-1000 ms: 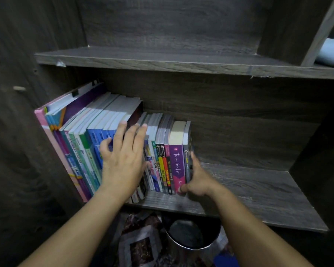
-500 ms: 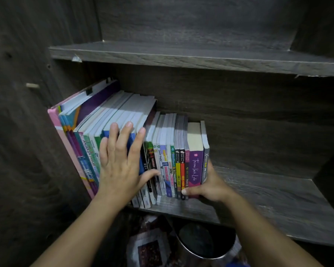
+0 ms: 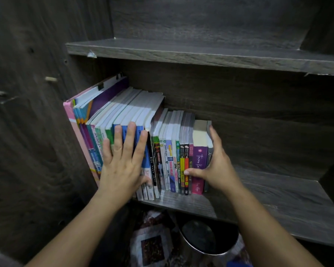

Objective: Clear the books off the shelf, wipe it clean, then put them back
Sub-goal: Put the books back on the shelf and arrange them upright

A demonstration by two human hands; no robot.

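Note:
A row of books [image 3: 168,151] stands at the left end of the dark wooden shelf [image 3: 278,197], tall ones leaning left against the side wall, shorter ones to their right. My left hand [image 3: 121,162] lies flat with fingers spread on the spines of the tall blue and white books. My right hand [image 3: 214,162] cups the right end of the row: its fingers run up the side of the grey end book, and its thumb presses across the purple book [image 3: 199,160] and its neighbours' spines.
The right half of the shelf is bare wood. An upper shelf [image 3: 201,54] runs above. Under the shelf stand a round metal bin [image 3: 206,239] and a patterned bag or cloth [image 3: 152,245]. The cabinet's side wall [image 3: 37,132] closes off the left.
The view has shifted so the books sit further right in frame. My right hand has slid higher up the end book, fingers reaching its top. My left hand stays flat on the tall spines.

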